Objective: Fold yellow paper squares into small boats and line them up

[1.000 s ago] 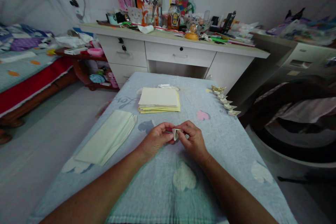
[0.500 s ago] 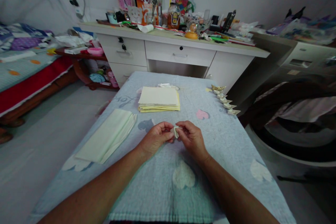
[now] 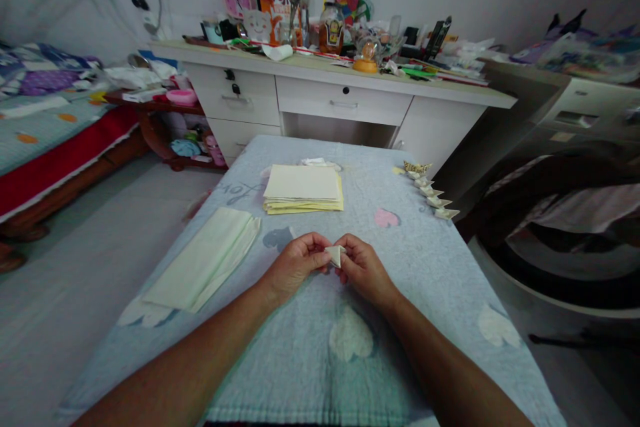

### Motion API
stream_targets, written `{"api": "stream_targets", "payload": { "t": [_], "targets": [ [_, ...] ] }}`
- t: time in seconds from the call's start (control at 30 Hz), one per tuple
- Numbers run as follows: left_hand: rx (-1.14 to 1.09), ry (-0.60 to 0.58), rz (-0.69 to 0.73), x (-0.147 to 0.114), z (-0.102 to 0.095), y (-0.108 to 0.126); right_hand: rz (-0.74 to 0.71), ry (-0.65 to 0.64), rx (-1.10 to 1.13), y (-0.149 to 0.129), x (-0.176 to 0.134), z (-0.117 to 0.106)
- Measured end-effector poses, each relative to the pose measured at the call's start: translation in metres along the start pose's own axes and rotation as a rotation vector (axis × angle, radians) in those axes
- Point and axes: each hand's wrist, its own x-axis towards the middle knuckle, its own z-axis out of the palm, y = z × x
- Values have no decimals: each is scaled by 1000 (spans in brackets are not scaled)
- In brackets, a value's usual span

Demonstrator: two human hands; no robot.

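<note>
A small folded piece of pale paper (image 3: 335, 255) with a triangular face is pinched between my two hands, just above the cloth-covered table. My left hand (image 3: 303, 259) grips its left side between thumb and fingers. On the right side, my right hand (image 3: 364, 267) closes thumb and fingertips on its edge. Beyond my hands lies a stack of cream and yellow paper sheets (image 3: 303, 183). To the left rests a pale green folded bundle of paper (image 3: 205, 257). Several small folded paper pieces (image 3: 435, 201) stand in a row near the table's right edge.
The table wears a light blue cloth (image 3: 280, 353) with heart prints. Behind it stands a white desk (image 3: 325, 97) loaded with jars, a bag and clutter. A washing machine (image 3: 575, 107) is on the right, a bed (image 3: 65, 147) on the left.
The small folded paper has turned and now presents a flat triangular face instead of an open fold. My right fingers have shifted their hold slightly; my left hand stays nearly still.
</note>
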Motion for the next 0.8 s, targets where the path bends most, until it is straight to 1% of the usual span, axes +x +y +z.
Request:
{"api": "stream_targets", "payload": {
  "t": [0.13,0.3,0.47,0.63,0.8],
  "targets": [
    [24,-22,6,1,-2,-1,20,-11,33,-1,0,0],
    [26,-48,-7,1,-4,1,13,-34,18,-6,-1,0],
    [16,-32,-10,1,-5,2,13,-107,30,-10,-3,-3],
    [40,-19,-26,1,-7,2,0,-115,-45,-10,-3,-3],
    [86,-17,-19,1,-8,3,22,-184,66,-13,-2,-8]
  ]
}}
